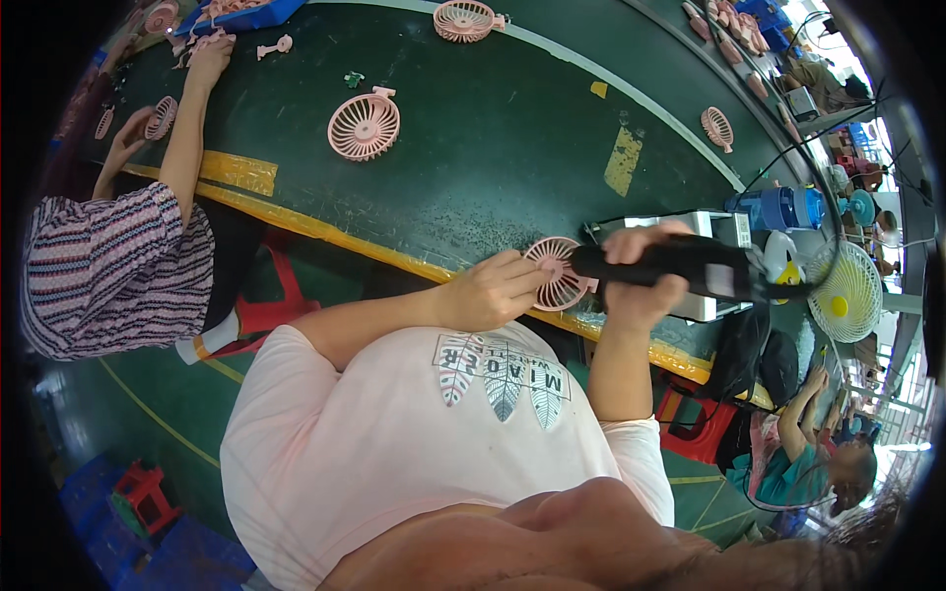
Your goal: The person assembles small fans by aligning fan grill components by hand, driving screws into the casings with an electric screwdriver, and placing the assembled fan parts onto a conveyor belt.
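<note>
My left hand (pixel 493 292) is closed on a small pink fan head (pixel 566 287) with a round slatted guard, at the table's near edge. The fingertips reach to the middle of the guard. In my right hand (pixel 639 280) is a black electric screwdriver (pixel 702 264), lying nearly level with its nose pointing left. Its nose reaches over the fan head's right part; whether the bit touches a screw is too small to tell. Farther up the green table lies another pink fan head (pixel 364 126), with a small green circuit board (pixel 354 79) above it.
Beside my right hand stands a white-and-black device (pixel 724 225). More pink fan heads lie at the far edge (pixel 463 21) and right (pixel 717 128). At the left a co-worker (pixel 123 266) handles pink parts near a blue tray (pixel 251 17). A white fan (pixel 845 292) stands right.
</note>
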Tool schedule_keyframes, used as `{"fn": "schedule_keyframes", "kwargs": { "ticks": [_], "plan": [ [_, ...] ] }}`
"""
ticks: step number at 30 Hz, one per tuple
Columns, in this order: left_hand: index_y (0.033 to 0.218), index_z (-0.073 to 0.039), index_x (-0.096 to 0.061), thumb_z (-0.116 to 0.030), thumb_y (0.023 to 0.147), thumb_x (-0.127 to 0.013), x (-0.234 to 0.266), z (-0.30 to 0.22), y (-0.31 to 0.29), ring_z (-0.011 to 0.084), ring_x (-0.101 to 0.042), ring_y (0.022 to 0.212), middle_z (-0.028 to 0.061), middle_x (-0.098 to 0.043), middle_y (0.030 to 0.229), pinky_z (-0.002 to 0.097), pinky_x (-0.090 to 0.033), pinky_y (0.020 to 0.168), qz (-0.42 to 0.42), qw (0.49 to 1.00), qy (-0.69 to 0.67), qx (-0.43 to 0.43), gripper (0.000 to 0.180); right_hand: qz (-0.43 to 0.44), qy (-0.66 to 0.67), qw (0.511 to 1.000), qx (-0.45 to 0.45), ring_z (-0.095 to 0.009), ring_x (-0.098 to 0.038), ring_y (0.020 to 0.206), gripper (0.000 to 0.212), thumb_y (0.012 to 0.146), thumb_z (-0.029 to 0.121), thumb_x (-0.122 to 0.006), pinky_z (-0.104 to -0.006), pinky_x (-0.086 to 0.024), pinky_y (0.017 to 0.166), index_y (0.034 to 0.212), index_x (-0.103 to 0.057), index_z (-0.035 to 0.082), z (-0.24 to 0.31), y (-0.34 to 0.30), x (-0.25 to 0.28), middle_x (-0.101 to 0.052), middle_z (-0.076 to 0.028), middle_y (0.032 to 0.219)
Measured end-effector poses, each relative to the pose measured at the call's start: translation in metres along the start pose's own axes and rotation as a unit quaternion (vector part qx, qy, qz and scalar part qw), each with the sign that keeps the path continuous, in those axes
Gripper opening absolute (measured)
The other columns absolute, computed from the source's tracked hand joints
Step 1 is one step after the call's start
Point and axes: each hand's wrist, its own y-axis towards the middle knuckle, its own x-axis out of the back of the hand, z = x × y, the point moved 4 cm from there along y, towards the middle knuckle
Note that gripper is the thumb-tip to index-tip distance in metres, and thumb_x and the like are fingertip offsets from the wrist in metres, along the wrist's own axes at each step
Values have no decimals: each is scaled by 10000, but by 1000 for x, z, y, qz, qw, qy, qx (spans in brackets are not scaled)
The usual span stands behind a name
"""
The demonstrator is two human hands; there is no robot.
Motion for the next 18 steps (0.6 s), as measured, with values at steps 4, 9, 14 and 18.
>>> {"fn": "schedule_keyframes", "kwargs": {
  "ticks": [4,9,14,18],
  "plan": [
    [673,43,-509,8,615,-585,18,5,0,293,-548,966,187,-530,1059,377,-456,767,-49,998,-4,35,102,-44,28,995,85,-158,-448,534,670,724,661,-490,-306,-377,542,1068,-430,89,36,3,8,-452,-29,620],
    [654,33,-490,15,651,-553,21,10,-5,310,-521,992,189,-493,1124,391,-443,834,-59,996,-13,67,65,-23,102,989,103,-148,-440,543,692,747,670,-442,-302,-363,553,1118,-400,88,54,8,13,-463,-31,633],
    [668,17,-494,-11,643,-570,22,15,-1,296,-535,949,172,-513,1078,375,-456,795,-80,991,-19,102,85,-22,99,989,110,-144,-447,543,702,749,666,-444,-294,-366,553,1121,-396,73,60,9,14,-467,-30,636],
    [724,-34,-548,-72,661,-606,29,37,5,266,-550,817,99,-549,984,370,-461,694,-50,988,39,141,94,-22,81,992,91,-138,-436,543,695,755,653,-451,-290,-356,563,1119,-400,64,64,11,16,-465,-23,640]
  ]
}}
